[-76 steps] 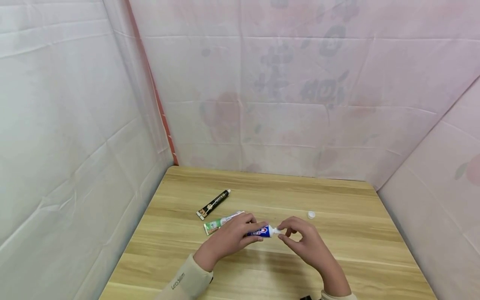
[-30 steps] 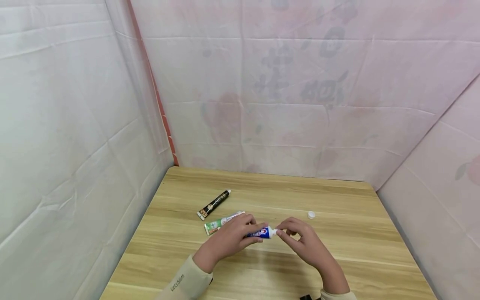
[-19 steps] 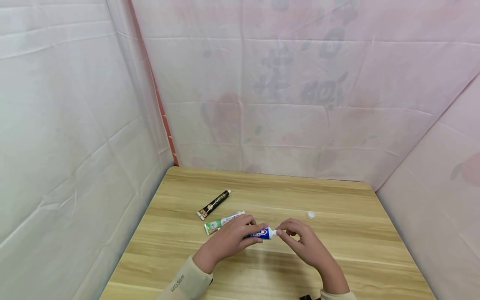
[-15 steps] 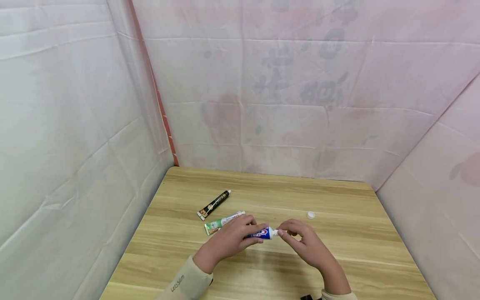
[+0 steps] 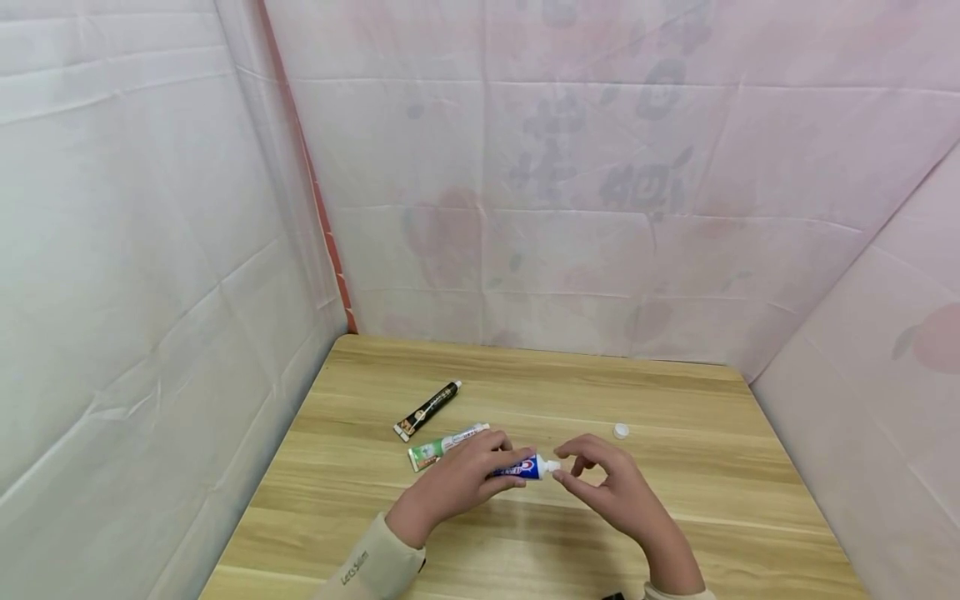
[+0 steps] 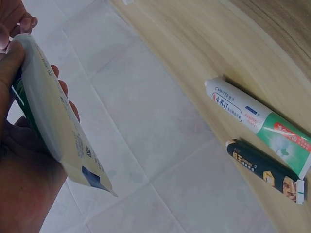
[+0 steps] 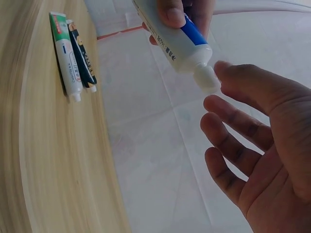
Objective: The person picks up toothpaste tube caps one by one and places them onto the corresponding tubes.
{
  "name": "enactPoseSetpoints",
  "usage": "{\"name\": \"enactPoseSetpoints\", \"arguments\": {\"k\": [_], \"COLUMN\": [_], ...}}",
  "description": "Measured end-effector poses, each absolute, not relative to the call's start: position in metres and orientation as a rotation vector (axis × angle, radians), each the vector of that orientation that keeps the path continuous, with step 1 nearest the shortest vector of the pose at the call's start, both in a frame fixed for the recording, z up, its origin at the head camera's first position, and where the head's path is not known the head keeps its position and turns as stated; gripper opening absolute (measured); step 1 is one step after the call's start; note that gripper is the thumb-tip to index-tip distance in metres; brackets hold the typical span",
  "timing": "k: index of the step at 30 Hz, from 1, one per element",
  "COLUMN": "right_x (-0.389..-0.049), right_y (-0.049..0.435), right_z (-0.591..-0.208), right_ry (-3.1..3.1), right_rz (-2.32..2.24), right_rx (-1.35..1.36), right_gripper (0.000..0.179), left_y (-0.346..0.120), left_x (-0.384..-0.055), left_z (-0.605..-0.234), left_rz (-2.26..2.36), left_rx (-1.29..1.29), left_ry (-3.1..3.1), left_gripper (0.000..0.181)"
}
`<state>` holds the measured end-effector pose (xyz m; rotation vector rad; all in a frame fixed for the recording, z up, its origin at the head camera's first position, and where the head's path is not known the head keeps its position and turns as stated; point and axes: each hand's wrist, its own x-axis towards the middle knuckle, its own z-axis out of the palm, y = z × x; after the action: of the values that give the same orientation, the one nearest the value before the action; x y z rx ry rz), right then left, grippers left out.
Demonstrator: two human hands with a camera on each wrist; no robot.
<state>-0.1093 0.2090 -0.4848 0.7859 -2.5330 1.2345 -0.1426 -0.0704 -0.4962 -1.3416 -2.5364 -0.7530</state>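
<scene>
My left hand grips a blue and white toothpaste tube around its body, its white-capped end pointing right. In the left wrist view the flat crimped tail of this toothpaste tube sticks out past the palm. On the tube's nozzle sits a small white cap. Beside this cap is my right hand, its thumb and fingers spread apart around the cap's end. The thumb tip is at the cap or just off it; whether they touch, I cannot tell. The other fingers stand clear of it.
Left of the hands, a green and white toothpaste tube lies partly behind my left hand. Farther back lies a black toothpaste tube. A round white cap rests on the wooden table at right. Pale fabric walls surround the table.
The right thumb and index finger, earlier pinching the white cap, have parted, and more of the cap shows. The left hand and its toothpaste tube have stayed nearly still.
</scene>
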Motion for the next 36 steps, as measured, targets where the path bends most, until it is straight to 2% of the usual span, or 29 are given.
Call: {"name": "enactPoseSetpoints", "arguments": {"k": [26, 36], "right_x": [-0.1120, -0.1105], "right_y": [0.2103, 0.2103], "right_z": [-0.4877, -0.4869], "right_ry": [-2.531, -2.534], "right_rz": [1.255, 1.288], "right_rx": [0.832, 0.826], "right_gripper": [0.028, 0.019], "left_y": [-0.0654, -0.0659], "left_x": [-0.1429, -0.1426], "left_z": [-0.4914, -0.4900], "left_rz": [-0.760, -0.746], "left_rx": [-1.353, -1.349], "left_ry": [-2.587, -2.589], "left_gripper": [0.048, 0.047]}}
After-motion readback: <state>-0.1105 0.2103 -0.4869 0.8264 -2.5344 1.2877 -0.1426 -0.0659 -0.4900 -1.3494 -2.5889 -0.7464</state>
